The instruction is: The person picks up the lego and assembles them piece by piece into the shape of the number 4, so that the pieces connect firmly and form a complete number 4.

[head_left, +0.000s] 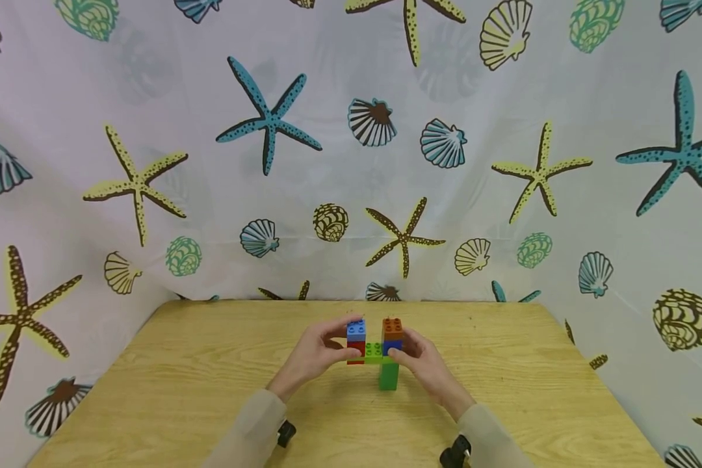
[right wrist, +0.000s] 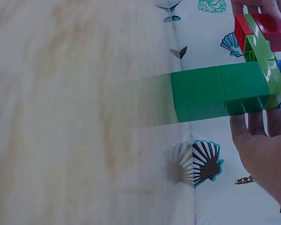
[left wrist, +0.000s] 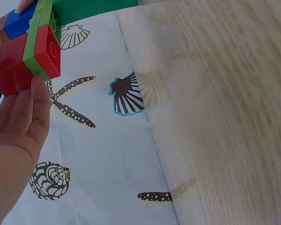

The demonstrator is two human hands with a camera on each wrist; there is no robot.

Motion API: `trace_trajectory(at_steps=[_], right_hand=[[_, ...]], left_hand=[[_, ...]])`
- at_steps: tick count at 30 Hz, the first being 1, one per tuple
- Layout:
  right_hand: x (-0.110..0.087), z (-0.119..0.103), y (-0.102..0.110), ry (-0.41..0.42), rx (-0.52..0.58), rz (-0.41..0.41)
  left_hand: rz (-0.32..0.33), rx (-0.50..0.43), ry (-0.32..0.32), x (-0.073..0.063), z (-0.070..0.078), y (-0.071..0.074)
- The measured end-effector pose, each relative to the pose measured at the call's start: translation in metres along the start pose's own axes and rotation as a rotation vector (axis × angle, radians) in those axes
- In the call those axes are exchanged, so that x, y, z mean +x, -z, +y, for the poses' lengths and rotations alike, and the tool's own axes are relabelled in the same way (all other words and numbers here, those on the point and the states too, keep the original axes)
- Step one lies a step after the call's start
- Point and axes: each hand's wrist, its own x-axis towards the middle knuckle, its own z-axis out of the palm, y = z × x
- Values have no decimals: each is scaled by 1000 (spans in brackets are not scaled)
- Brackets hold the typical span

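Observation:
Toy building bricks form one joined structure between the two hands. Two dark green bricks make a column under the right end of a long lime green piece. On its left end sit a red brick and a light blue brick; a thinner red piece is fixed beneath. A blue brick topped by an orange-brown brick stands on the right end. My left hand grips the left stack, thumb on the red brick. With its thumb on the blue brick, my right hand holds the right stack.
The structure is over the middle of a light wooden table. A white cloth printed with shells and starfish hangs behind the table and along both sides. Dark wrist devices show at both sleeves.

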Motion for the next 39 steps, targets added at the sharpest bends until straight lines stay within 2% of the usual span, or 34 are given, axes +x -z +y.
trace_trajectory(at_steps=[10,18,24,30,35,39], right_hand=[[-1,-2,1,-5,3,-21],[0,-2,1,2,10,-14],[0,-3,0,-5,14,-11],[0,-2,-1,-12,13,2],[0,-3,0,-18,23,2],[0,-2,0,-20,26,3]], left_hand=[[7,11,37,3,2,2],[12,18,41,4,4,3],[7,40,-2,2,0,2],[25,106,-33,0,-3,0],[20,137,-5,-1,-3,0],[-2,124,39,-2,-7,0]])
